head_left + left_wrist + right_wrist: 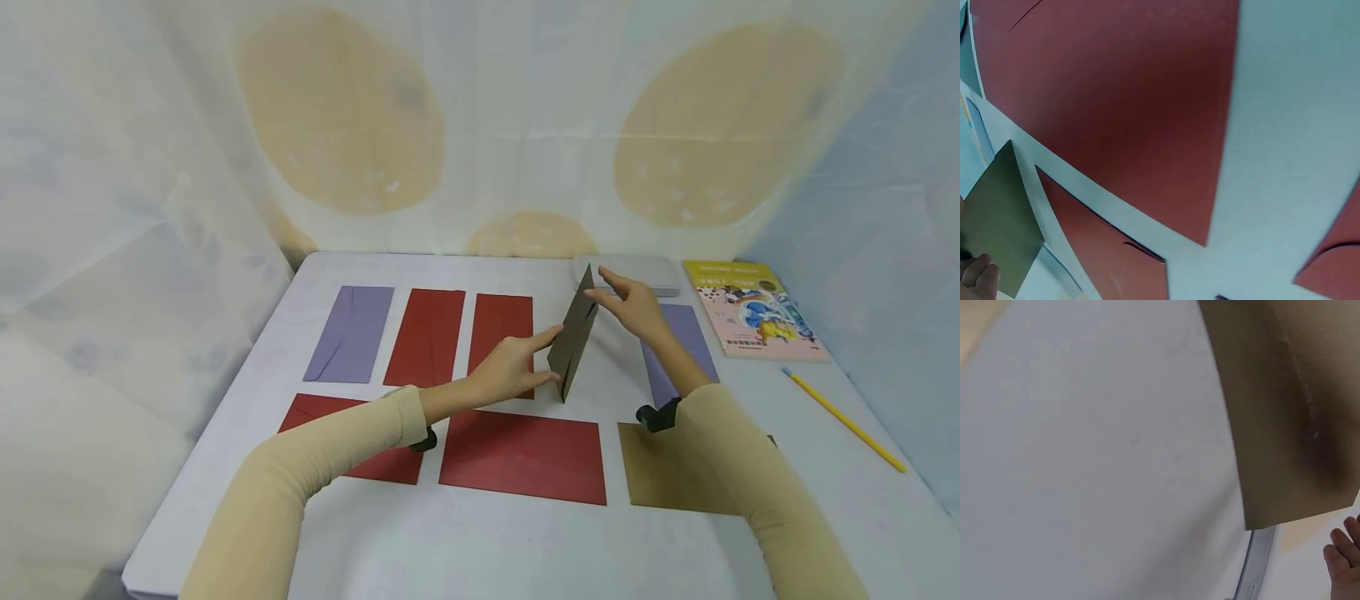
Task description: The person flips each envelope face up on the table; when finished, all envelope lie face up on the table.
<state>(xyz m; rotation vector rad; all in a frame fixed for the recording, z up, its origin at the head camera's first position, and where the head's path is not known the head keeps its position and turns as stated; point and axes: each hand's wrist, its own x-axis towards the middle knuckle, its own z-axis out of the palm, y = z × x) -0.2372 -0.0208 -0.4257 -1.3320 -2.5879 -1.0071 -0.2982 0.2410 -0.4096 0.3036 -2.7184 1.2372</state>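
Note:
A brown envelope (573, 337) stands tilted on edge above the table, between the two hands. The left hand (506, 367) holds it at its lower left corner, index finger and thumb on either side of the corner; some of those fingers show at the edge of the left wrist view. Up at the far end, the right hand (633, 308) has its thumb against the envelope, while its other fingers extend loosely beside it. In the right wrist view those fingers (1344, 553) appear apart from the envelope's end. The right thumb is hidden there.
Around the hands lie red envelopes (521, 458), purple ones (351, 333) and a gold-brown one (660, 471) under the right forearm. At the right are a booklet (757, 312) and a yellow pencil (847, 421). A pale flat case (645, 271) sits at the back.

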